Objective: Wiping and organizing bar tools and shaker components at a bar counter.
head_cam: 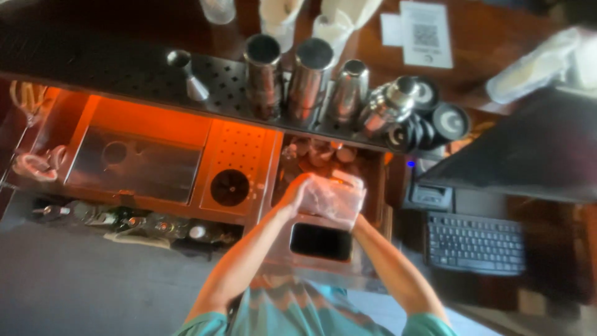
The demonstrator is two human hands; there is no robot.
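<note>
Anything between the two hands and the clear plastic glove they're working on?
Nothing visible. The left hand and right hand meet over the bar well, and the clear plastic glove is already on them. The frame is blurred, so I cannot tell which hand it covers. The dark phone lies below, apart.

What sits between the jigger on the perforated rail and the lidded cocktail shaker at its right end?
In the head view, three open steel shaker tins stand in a row on the rail between the jigger and the lidded shaker.
</note>
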